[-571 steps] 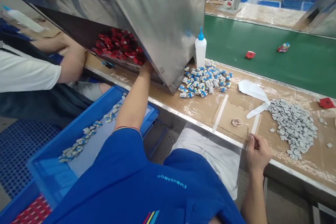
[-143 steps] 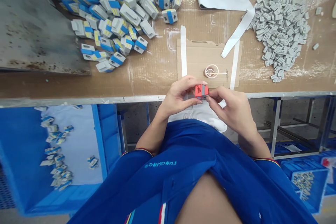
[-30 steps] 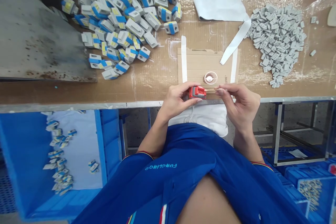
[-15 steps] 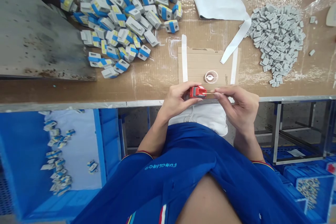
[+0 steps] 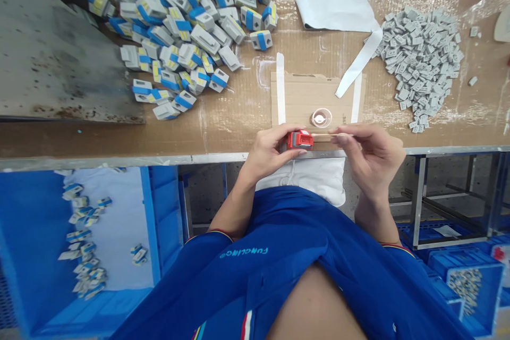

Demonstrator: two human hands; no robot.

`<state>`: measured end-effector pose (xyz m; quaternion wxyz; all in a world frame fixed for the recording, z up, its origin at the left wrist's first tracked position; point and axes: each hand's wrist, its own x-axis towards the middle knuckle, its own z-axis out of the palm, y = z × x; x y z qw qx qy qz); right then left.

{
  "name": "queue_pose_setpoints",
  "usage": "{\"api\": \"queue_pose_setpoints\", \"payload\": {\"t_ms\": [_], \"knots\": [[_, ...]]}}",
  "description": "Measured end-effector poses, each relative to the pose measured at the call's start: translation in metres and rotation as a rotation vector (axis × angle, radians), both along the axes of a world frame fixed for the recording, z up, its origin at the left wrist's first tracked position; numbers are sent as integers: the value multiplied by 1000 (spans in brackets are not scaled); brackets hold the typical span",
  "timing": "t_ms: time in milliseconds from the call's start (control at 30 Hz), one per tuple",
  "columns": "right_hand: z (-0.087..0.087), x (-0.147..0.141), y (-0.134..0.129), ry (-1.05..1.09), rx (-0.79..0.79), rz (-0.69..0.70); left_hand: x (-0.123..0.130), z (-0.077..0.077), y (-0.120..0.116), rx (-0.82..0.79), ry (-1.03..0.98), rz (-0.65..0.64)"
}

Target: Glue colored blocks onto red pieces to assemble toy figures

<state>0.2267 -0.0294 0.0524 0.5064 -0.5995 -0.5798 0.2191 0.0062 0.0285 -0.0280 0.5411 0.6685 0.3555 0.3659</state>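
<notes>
My left hand (image 5: 266, 150) is closed round a small red and grey plastic part (image 5: 300, 139), its hollow red end facing right. Between the thumb and fingertips of my right hand (image 5: 370, 151) is a cotton swab (image 5: 323, 135), held level. Its white tip lies close to the upper right edge of the red part; whether they touch I cannot tell. Just beyond my hands, a small clear cup (image 5: 321, 117) with something white in it stands on a cardboard sheet (image 5: 303, 93), which white tape strips hold down.
Grey pieces with blue and yellow bands (image 5: 191, 26) are heaped at the back left beside a metal sheet (image 5: 67, 64). A white cloth (image 5: 334, 2) and a pile of small grey pieces (image 5: 424, 58) lie right. A blue bin (image 5: 165, 223) sits below the table edge (image 5: 207, 158).
My right hand has moved right and slightly up, drawing the swab's tip out of the red part's hollow. More of the swab shows. My left hand has stayed in place.
</notes>
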Motion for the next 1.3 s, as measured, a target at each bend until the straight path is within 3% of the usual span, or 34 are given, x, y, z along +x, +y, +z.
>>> {"api": "queue_pose_setpoints", "payload": {"t_ms": [100, 233, 400, 500, 600, 667, 733, 900, 1000, 1100, 1200, 1300], "knots": [[-13, 10, 8, 7, 46, -106, -1, -1, 0, 7, -31, -7], [-28, 20, 23, -130, 76, -97, 0, 1, 0, -14, -52, -11], [-20, 9, 27, -354, 173, -171, -9, 7, -5, -147, -166, -18], [-8, -17, 29, -362, 284, -154, -29, 10, -11, -187, -204, 77], [-9, -57, 45, -284, 238, 135, -59, 11, -18, -168, -161, 226], [-20, -86, 68, -251, 159, 319, -78, 12, -23, -139, -131, 312], [-35, -112, 95, -273, 61, 413, -92, 12, -27, -114, -132, 373], [-68, -155, 152, -414, -104, 343, -104, 10, -31, -103, -143, 429], [-73, -155, 160, -420, -144, 316, -104, 8, -30, -136, -152, 438], [-66, -137, 151, -328, -189, 361, -104, 6, -27, -177, -195, 429], [-49, -114, 131, -67, -277, 437, -102, 7, -24, -223, -274, 382], [-28, -93, 105, 249, -357, 494, -96, 9, -20, -253, -388, 252]]}}
